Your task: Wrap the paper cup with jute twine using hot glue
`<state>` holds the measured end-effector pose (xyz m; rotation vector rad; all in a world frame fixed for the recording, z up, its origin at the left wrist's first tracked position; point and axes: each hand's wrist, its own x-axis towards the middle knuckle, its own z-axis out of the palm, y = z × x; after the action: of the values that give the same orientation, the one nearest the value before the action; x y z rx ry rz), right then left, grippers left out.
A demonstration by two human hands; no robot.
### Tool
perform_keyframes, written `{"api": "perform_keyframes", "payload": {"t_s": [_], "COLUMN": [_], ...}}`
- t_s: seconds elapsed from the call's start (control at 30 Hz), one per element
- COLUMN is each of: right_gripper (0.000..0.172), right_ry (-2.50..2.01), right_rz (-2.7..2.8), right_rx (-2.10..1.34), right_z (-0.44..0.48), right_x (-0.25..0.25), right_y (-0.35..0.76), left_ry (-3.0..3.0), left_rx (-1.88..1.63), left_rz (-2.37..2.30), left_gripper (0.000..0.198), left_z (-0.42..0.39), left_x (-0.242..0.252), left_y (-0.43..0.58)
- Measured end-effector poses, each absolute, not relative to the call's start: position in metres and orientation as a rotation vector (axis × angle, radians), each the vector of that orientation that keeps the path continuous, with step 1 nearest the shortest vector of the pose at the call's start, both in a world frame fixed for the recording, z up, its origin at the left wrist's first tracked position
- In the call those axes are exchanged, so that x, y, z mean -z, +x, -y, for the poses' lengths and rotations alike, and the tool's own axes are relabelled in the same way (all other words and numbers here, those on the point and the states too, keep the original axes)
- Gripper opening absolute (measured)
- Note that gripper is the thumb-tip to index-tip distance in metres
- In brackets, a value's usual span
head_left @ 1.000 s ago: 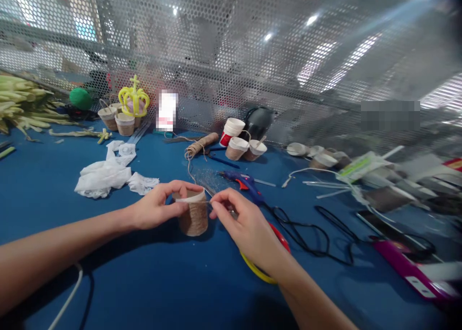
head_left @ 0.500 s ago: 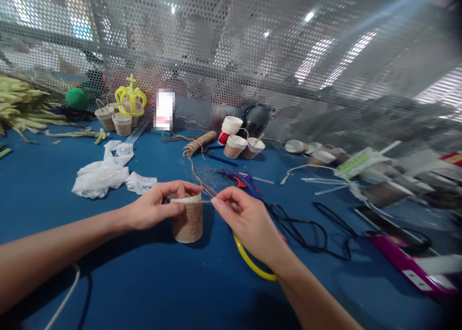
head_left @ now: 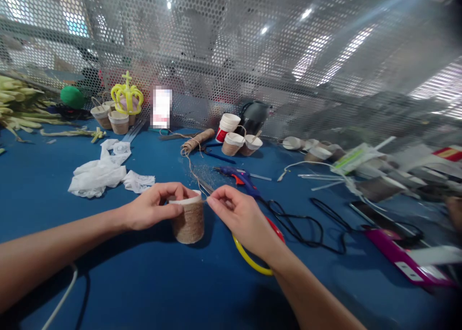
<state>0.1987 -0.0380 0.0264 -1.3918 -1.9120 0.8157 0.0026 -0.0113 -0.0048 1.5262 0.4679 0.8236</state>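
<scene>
A paper cup wrapped in brown twine point(head_left: 189, 220) stands on the blue table point(head_left: 151, 282) in front of me. My left hand point(head_left: 151, 207) grips the cup at its white rim, fingers curled round it. My right hand point(head_left: 236, 214) pinches the loose twine strand point(head_left: 193, 169) right at the cup's rim. That strand runs back to a twine spool point(head_left: 197, 141) lying further off. Under my right wrist lies a yellow and red ring-shaped object point(head_left: 252, 258).
A blue glue gun point(head_left: 240, 176) with a black cord point(head_left: 306, 224) lies behind my right hand. White lace scraps point(head_left: 103, 173) sit to the left. Several paper cups point(head_left: 234, 140), a yellow crown point(head_left: 126, 95), green stalks point(head_left: 18, 106) and a perforated metal screen point(head_left: 231, 56) line the back. Clutter fills the right side.
My right hand has drawn in closer to the cup's rim with the twine. The left hand keeps its hold on the cup.
</scene>
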Motion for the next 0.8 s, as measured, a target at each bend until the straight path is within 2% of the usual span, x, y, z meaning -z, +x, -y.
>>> {"api": "perform_keyframes", "payload": {"t_s": [0.43, 0.8], "right_gripper": [0.015, 0.014], "right_ry": [-1.38, -1.309], "right_rz": [1.917, 1.868], "right_rx": [-0.922, -1.011], "right_z": [0.0388, 0.0403], "right_x": [-0.0303, -0.0285], "right_y": [0.1975, 0.2006], "left_ry": [1.442, 1.285], "left_rx": [-0.799, -0.795], "left_rz": [-0.408, -0.352], "left_gripper": [0.021, 0.01], "left_z": [0.0148, 0.0123], "left_x": [-0.004, 0.0008], "left_y": [0.0024, 0.0002]}}
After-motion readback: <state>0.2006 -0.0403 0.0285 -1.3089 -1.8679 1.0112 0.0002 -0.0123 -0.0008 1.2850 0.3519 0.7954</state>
